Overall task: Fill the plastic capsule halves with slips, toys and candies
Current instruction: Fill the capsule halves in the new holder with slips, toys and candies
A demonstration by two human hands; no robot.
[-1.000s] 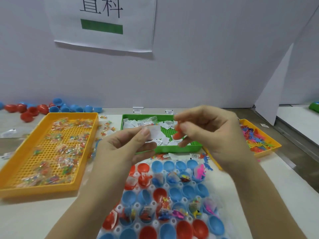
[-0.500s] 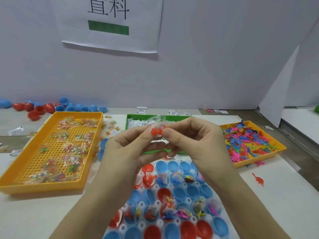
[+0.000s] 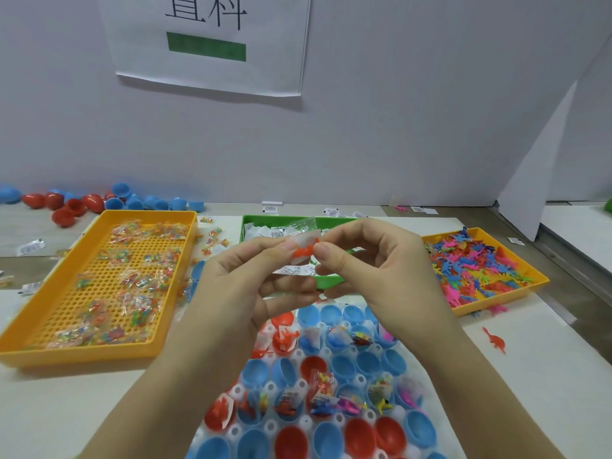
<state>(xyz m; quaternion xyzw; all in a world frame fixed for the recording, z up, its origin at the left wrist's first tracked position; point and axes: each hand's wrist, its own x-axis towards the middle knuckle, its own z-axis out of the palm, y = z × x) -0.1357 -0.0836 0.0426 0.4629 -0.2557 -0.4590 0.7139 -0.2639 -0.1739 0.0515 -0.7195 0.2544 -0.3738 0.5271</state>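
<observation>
While left hand [image 3: 245, 286] and right hand [image 3: 374, 270] pinch orange toy [image 3: 304, 251] with slip [image 3: 306, 240] above capsule tray [image 3: 331, 422], loose pinch risks dropping it.

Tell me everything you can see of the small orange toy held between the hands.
The orange toy is a small, bumpy, rubbery-looking piece, its shape too hidden to name. It is up off the table, in front of the green tray in this view, pinched from both sides by the left hand and right hand. A white slip lies against its back.

Bare tabletop [image 3: 76, 412] left of capsule rack [image 3: 237, 389], yellow candy tray [image 3: 99, 356] just beyond.
</observation>
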